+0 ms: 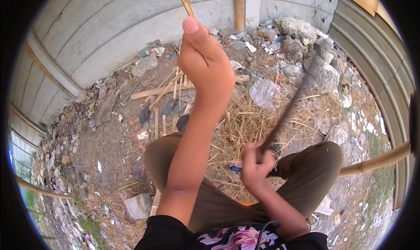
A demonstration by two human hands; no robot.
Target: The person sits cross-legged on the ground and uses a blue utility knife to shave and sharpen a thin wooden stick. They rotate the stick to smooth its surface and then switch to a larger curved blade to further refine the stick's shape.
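Raised at arm's length in front of me, my left hand point(206, 60) is closed round a thin bamboo strip point(185, 2). The strip's upper part sticks up past my thumb and runs out of the picture; its lower end is hidden by the hand. My right hand point(256, 168), low over my right thigh, grips the handle of a machete point(290, 105). Its long dark blade points up and away to the right, slightly blurred, well apart from the strip. Between my bent knees lies a heap of pale bamboo shavings point(245, 119).
Beyond the shavings lie a bamboo pole point(151, 93) and several split strips point(156, 123). Clear plastic point(264, 94), rubble rocks point(321, 76) and litter cover the ground. A concrete panel wall point(144, 25) stands ahead, a corrugated wall point(372, 53) at right. Another pole point(376, 159) juts beside my right knee.
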